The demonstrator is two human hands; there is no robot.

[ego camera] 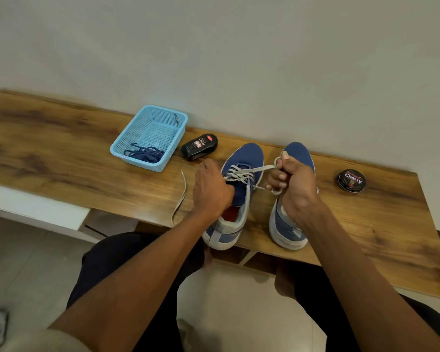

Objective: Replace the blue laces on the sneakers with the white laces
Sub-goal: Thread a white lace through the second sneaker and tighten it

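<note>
White lace (261, 169) runs taut from the eyelets of the left sneaker (241, 179) across to the right hand (294, 185), whose fingers are curled tight round it: a loop shows above the thumb and another below the knuckles. The left hand (211, 191) rests on the near side of the same sneaker's lacing, its fingers bent down over the tongue; whether they pinch the lace cannot be told, since the back of the hand hides them. The right hand hangs in front of the right sneaker (294, 219), which stands just beside the first, toes toward the wall. A second white lace (179, 199) lies loose on the table left of the left hand, its tail hanging over the near edge.

Blue laces (145, 153) lie bundled in the near corner of a light blue basket (150, 115), well apart from the hands. Just right of the basket lies a black polish bottle (199, 146); a round black polish tin (351, 180) sits to the right of the sneakers. All stand on a wooden table (61, 148) set against a pale wall (214, 47), with a tiled floor below.

Count: two sneakers, two white laces in view, one basket, one bottle, one tin.
</note>
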